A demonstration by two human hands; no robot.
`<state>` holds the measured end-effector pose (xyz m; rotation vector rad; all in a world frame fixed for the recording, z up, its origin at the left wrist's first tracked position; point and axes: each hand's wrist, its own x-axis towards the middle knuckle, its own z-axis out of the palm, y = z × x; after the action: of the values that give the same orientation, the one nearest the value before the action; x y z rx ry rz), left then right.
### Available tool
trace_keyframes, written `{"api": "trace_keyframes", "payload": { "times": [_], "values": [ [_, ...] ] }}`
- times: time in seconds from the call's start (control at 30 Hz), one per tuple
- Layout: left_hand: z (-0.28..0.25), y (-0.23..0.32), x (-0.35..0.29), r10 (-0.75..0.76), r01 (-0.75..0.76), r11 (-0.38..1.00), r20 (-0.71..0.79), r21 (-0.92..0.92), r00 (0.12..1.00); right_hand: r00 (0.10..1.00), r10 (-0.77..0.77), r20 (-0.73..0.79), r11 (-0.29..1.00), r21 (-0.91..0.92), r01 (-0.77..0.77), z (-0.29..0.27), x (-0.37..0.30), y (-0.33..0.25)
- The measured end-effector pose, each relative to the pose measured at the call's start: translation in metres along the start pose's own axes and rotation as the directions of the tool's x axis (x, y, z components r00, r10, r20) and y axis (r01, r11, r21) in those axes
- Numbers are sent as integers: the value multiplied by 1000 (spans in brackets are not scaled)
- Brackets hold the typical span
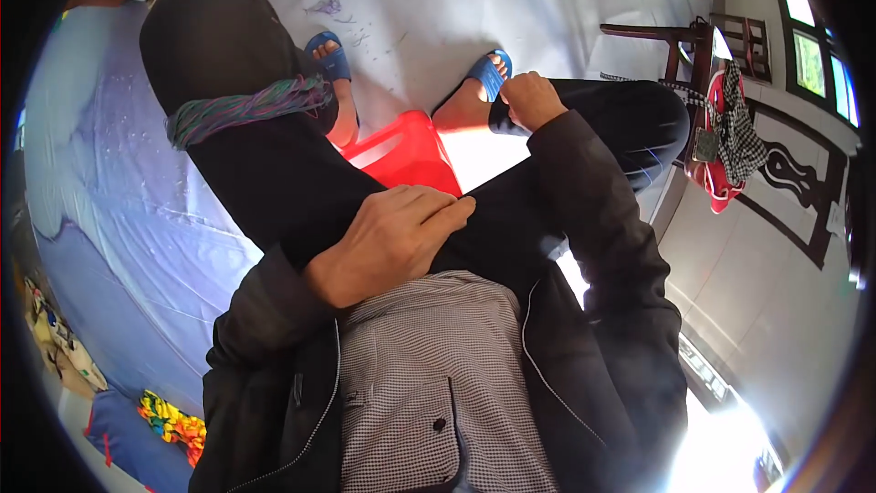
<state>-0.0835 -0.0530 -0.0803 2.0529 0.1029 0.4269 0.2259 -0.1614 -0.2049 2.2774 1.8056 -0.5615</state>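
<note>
A loose, stringy bundle of thin green, blue and purple threads lies across the left thigh of the matte black trousers. The left hand rests at the lap, fingers bent and loosely gathered; the right hand is tightly curled beside the right knee. I cannot tell whether either pinches a strand. Between the legs shows a smooth, glossy red stool; beyond are 2 blue sandals on a wrinkled, pale floor sheet.
</note>
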Motion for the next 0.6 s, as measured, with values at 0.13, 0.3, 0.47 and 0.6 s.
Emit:
{"api": "trace_keyframes", "payload": {
  "times": [0.13, 0.3, 0.47, 0.6],
  "values": [
    [0, -9, -10, -47, 47, 998, -10, -29, 999, 983, -32, 181, 986, -154, 60, 15, 4, 11],
    [1, -17, -11, -48, 49, 998, 4, -38, 999, 995, -46, 89, 977, -204, 63, 26, -5, 20],
    [4, -21, -12, -25, 23, 998, -40, -51, 999, 994, -25, 106, 987, -156, 41, 32, 1, 30],
    [1, -22, -12, -34, 32, 999, -48, -40, 998, 987, 42, 156, 996, 71, -53, 10, 5, 23]
  ]
}}
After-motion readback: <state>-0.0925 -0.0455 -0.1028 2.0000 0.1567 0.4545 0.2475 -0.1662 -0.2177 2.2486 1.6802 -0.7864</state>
